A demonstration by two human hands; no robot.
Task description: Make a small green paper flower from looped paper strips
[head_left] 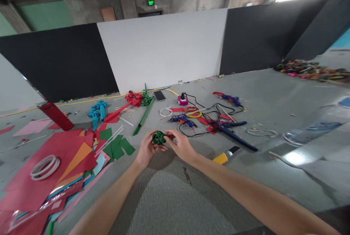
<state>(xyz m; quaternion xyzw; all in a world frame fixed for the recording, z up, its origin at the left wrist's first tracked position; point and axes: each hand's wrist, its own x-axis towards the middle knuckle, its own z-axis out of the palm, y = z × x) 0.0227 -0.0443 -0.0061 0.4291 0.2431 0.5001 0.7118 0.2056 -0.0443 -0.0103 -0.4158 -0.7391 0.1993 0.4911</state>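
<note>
A dark green folded-paper flower (pixel 159 138) is held up between my two hands, just above the grey floor. My left hand (pixel 147 150) cups it from the left and below, fingers curled round its side. From the right, my right hand (pixel 179 144) pinches its edge with thumb and fingers. Beyond my hands lies a long green paper strip (pixel 144 117), rolled or folded narrow. Several flat green paper pieces (pixel 117 148) lie to the left of my left hand. A blue glue gun (pixel 182 119) rests just past my right hand.
Red paper sheets (pixel 62 143) with white tape rings (pixel 45 167) cover the left floor, near a tilted-looking red bottle (pixel 56 115). Ahead are red paper flowers (pixel 133 99), a phone (pixel 159 95) and a pink power socket (pixel 182 99). Dark-handled pliers-like shears (pixel 232 133) and a yellow-handled blade (pixel 225 155) lie right.
</note>
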